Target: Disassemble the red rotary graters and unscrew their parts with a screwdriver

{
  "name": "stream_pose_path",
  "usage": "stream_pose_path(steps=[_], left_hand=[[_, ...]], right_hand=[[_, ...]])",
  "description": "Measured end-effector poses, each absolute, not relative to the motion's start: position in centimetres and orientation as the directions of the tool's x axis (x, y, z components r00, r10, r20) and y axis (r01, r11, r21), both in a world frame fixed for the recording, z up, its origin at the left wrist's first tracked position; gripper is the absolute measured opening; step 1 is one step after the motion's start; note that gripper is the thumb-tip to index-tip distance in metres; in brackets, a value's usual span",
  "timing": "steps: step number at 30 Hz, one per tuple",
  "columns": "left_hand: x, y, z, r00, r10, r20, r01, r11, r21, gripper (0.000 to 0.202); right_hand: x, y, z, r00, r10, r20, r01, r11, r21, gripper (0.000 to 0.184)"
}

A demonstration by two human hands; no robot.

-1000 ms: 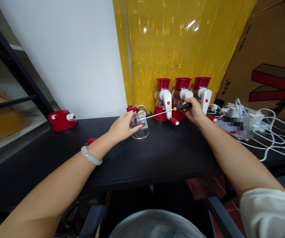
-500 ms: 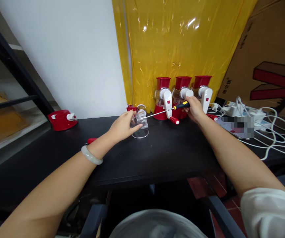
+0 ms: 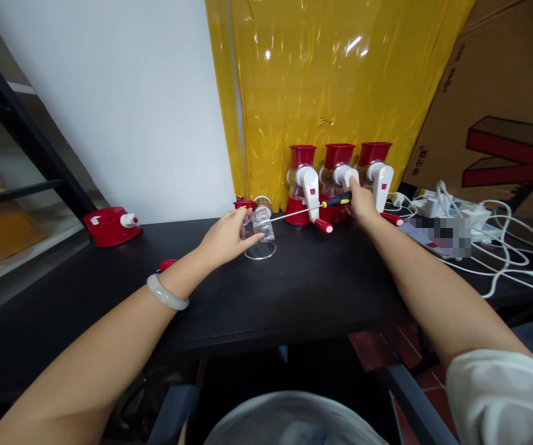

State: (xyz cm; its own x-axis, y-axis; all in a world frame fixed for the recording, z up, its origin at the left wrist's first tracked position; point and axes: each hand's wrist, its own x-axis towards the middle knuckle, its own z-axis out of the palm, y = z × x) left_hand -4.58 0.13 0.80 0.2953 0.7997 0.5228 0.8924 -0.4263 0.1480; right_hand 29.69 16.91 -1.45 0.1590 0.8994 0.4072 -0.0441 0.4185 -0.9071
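My left hand (image 3: 226, 236) is wrapped round a clear plastic housing (image 3: 260, 233) that stands on the black table (image 3: 294, 284). My right hand (image 3: 361, 203) grips the black and yellow handle of a screwdriver (image 3: 310, 209). Its long metal shaft reaches left, and the tip meets the top of the clear housing. A pale bangle sits on my left wrist. Just behind the housing is a small red part (image 3: 244, 203).
Three red and white hand-crank grinders (image 3: 338, 180) stand in a row against a yellow plastic curtain (image 3: 331, 80). A red base (image 3: 111, 225) lies at the left. White cables and a power strip (image 3: 474, 228) lie at the right. A cardboard box (image 3: 502, 105) leans behind them.
Both hands keep their grip. My right hand and the screwdriver handle have shifted only slightly; the view has tilted a little.
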Motion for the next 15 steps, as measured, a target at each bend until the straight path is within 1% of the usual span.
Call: stream_pose_path(steps=[2,3,5,7,9,10,12,15], left_hand=[[-4.6,0.1,0.8,0.301,0.795,0.527,0.888,-0.435,0.150,0.053],[-4.7,0.2,0.8,0.305,0.790,0.532,0.884,-0.443,0.151,0.052],[-4.7,0.2,0.8,0.315,0.775,0.547,0.875,-0.461,0.150,0.051],[-4.8,0.3,0.7,0.320,0.763,0.561,0.869,-0.473,0.148,0.050],[-4.8,0.4,0.7,0.321,0.760,0.565,0.865,-0.479,0.153,0.050],[-4.8,0.4,0.7,0.319,0.762,0.564,0.864,-0.479,0.158,0.050],[-4.7,0.4,0.7,0.315,0.767,0.560,0.863,-0.476,0.168,0.051],[-4.7,0.3,0.8,0.309,0.769,0.560,0.862,-0.475,0.178,0.051]], right_hand=[[29.6,16.9,-1.5,0.211,0.896,0.392,-0.017,0.404,-0.915,0.039],[29.4,16.8,-1.4,0.214,0.895,0.392,-0.033,0.407,-0.913,0.035],[29.2,16.3,-1.1,0.192,0.897,0.397,-0.134,0.425,-0.895,0.025],[29.0,15.7,-0.8,0.136,0.908,0.396,-0.278,0.419,-0.864,0.015],[28.8,15.3,-0.6,0.077,0.913,0.400,-0.386,0.397,-0.833,0.011],[28.8,15.2,-0.5,0.064,0.913,0.403,-0.407,0.392,-0.825,0.011],[28.9,15.3,-0.6,0.084,0.913,0.399,-0.386,0.399,-0.832,0.017],[29.2,15.9,-0.9,0.137,0.895,0.424,-0.240,0.445,-0.862,0.036]])
